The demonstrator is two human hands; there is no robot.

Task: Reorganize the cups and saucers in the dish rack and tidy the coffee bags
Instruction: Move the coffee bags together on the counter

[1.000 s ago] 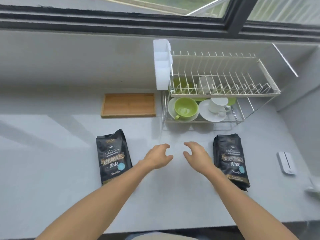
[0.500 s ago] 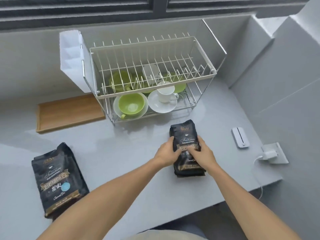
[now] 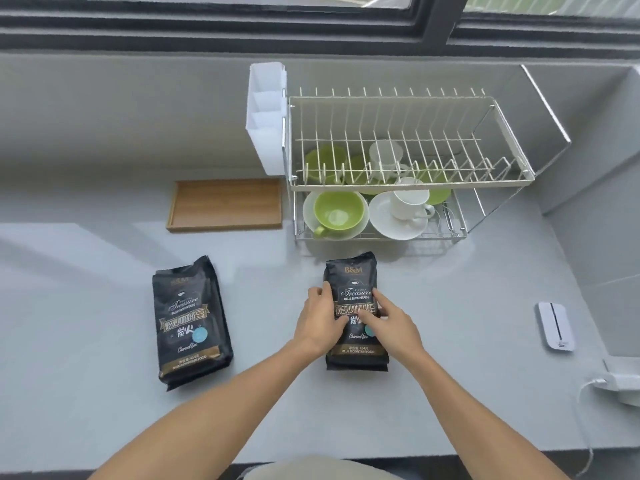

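Two black coffee bags lie on the grey counter. My left hand (image 3: 320,320) and my right hand (image 3: 389,323) both grip the right coffee bag (image 3: 353,275), which sits in front of the two-tier wire dish rack (image 3: 408,183). The left coffee bag (image 3: 188,323) lies flat, apart from my hands. On the rack's lower tier a green cup (image 3: 337,213) sits on a white saucer (image 3: 308,213), and a white cup (image 3: 410,200) sits on another white saucer (image 3: 384,220). More green and white crockery shows behind, partly hidden by the upper tier.
A wooden tray (image 3: 225,204) lies left of the rack. A white cutlery holder (image 3: 266,116) hangs on the rack's left end. A small white device (image 3: 556,325) and a plug with cable (image 3: 620,382) lie at the right, near the wall.
Both hands went from hovering open above the counter to gripping the right coffee bag. The bag now lies closer to the left bag, in front of the rack.
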